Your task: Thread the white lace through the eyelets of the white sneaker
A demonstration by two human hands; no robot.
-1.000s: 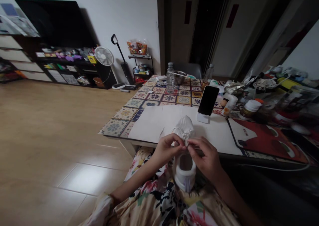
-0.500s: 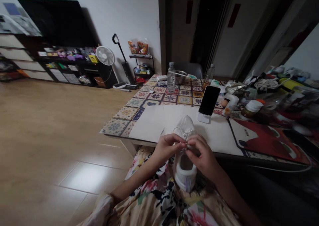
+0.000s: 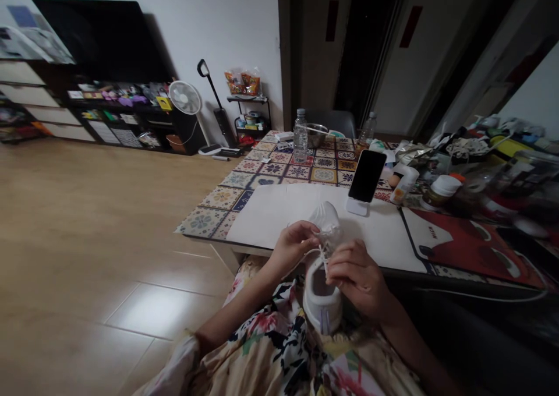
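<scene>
A white shoe rests between my forearms, its heel toward me over my lap and its toe at the table edge. White shoelace stretches above the shoe's opening between my two hands. My left hand pinches the lace on the left, near the tongue. On the right, my right hand is closed on the lace, its fingers beside the shoe's opening. A loose loop of lace hangs below my left fingers. My hands partly cover the shoe's eyelets.
A white sheet covers the near part of the patterned table. A phone on a stand stands beyond the shoe. To the right lie a red folder-like item and many jars. A plastic bottle stands farther back.
My hands have moved apart from a joined pinch over the shoe; the right has come down and toward me. Lace now shows stretched between them. The shoe has shifted slightly.
</scene>
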